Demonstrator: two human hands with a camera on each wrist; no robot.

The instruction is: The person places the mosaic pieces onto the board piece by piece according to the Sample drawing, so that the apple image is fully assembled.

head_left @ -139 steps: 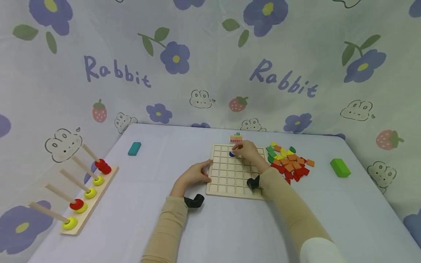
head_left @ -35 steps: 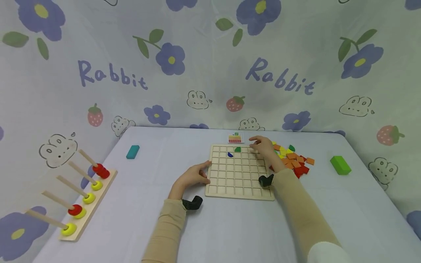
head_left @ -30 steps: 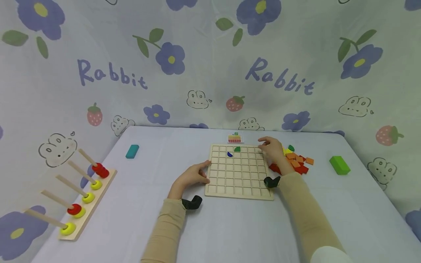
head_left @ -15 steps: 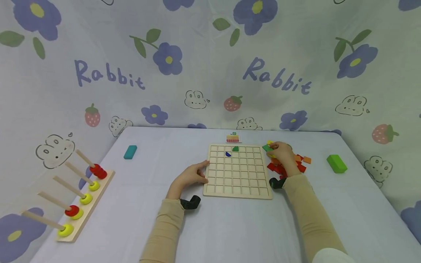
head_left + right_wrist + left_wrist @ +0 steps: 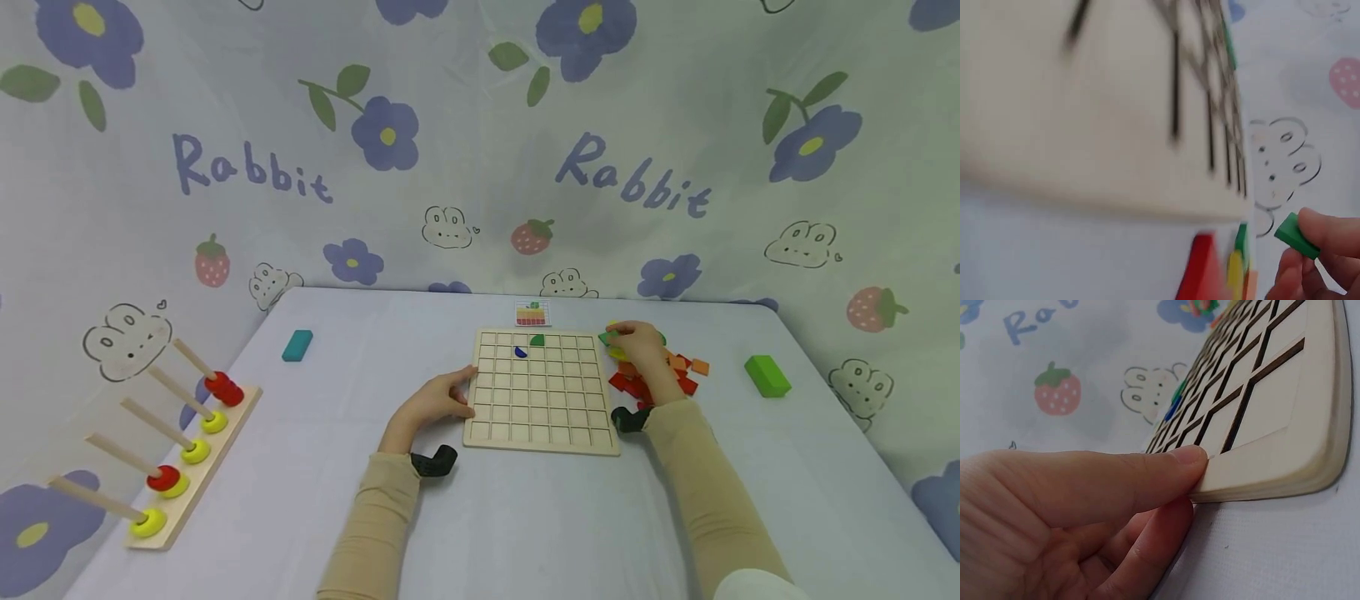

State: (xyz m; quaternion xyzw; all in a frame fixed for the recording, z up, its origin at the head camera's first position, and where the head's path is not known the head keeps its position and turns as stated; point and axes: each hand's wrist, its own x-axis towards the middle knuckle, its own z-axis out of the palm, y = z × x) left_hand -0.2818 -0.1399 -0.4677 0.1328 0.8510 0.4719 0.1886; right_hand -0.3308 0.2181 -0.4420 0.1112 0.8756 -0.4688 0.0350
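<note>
A wooden grid board [image 5: 543, 402] lies flat on the table. My left hand [image 5: 435, 400] holds its left edge; in the left wrist view the thumb [image 5: 1182, 459] lies on the rim, with a finger against the side below. A blue half-round piece [image 5: 521, 352] and a green quarter-round piece [image 5: 537, 340] lie on the board's upper rows. Right of the board, over the pile of coloured pieces [image 5: 686, 384], my right hand [image 5: 645, 346] pinches a green tile [image 5: 1296, 235] between thumb and fingers. The hand and forearm hide part of that pile.
A small pattern card [image 5: 532, 314] lies behind the board. Far left stands a peg rack [image 5: 202, 475] with red and yellow rings. A teal block [image 5: 297, 345] is at the back left, a bright green block [image 5: 767, 376] at the right.
My right hand has gone from the blue piece on the board rightward to the pile and picked up a green tile. The green quarter-round piece has come into sight. My left hand stays put.
</note>
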